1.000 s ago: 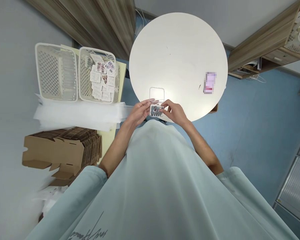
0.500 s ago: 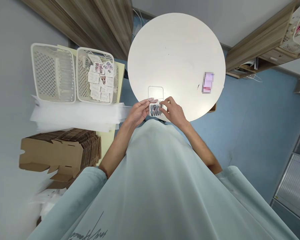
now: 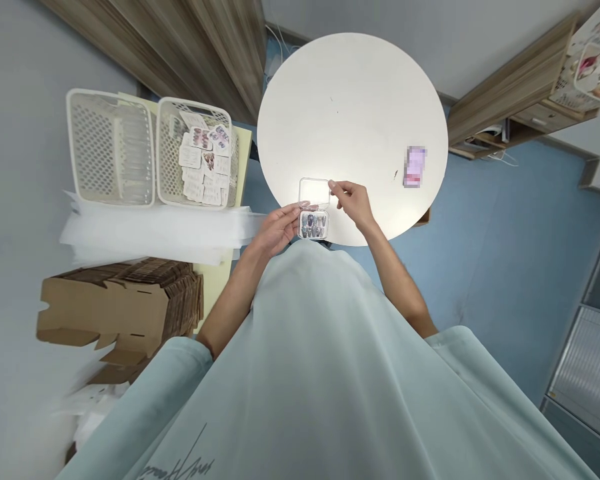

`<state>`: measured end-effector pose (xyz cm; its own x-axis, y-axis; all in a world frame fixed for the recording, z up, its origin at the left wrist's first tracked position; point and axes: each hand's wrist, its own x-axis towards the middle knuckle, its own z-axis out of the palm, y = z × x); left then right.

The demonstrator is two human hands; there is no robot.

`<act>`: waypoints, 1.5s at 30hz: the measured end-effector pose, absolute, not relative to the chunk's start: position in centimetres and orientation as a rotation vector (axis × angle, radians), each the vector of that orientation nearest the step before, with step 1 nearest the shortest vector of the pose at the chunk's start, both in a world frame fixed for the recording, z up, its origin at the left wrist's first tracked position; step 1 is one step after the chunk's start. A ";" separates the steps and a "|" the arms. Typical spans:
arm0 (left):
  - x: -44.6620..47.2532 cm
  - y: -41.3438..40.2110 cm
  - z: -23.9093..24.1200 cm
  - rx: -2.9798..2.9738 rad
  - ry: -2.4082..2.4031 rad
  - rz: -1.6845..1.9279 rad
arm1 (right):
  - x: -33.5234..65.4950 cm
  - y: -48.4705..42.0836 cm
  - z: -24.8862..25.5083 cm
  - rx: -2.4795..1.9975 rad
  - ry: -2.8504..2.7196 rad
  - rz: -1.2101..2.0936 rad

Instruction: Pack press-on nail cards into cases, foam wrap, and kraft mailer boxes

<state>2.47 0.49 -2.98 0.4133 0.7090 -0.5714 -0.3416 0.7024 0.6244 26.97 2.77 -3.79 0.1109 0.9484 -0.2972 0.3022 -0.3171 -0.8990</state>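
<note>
A small clear plastic case (image 3: 300, 235) lies opened up near the front edge of the round table, its transparent lid (image 3: 315, 180) tilted back away from me. Inside its lower half sits a set of press-on nails (image 3: 313, 225) in dark grey-blue tones, arranged in two rows. My left hand (image 3: 279, 230) grips the case from the left, with fingers at its hinge side and behind the lid. At the lid's far right corner, my right hand (image 3: 353, 201) has thumb and forefinger closed on the rim.
The white round table (image 3: 350, 87) also bears a blurred pink-purple item (image 3: 415, 167). To the left, one white basket (image 3: 155, 153) holds nail cards and another basket (image 3: 71, 147) holds clear cases. White sheets (image 3: 155, 233) and folded cardboard boxes (image 3: 103, 307) lie nearer.
My right hand has moved from above the nails up to the lid's far right corner. The nails show uncovered now, and the case sits slightly lower in view.
</note>
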 end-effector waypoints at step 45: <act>0.0 -1.1 -3.8 0.894 1.159 0.659 | 23.8 -4.6 -1.0 -1.549 -0.826 1.697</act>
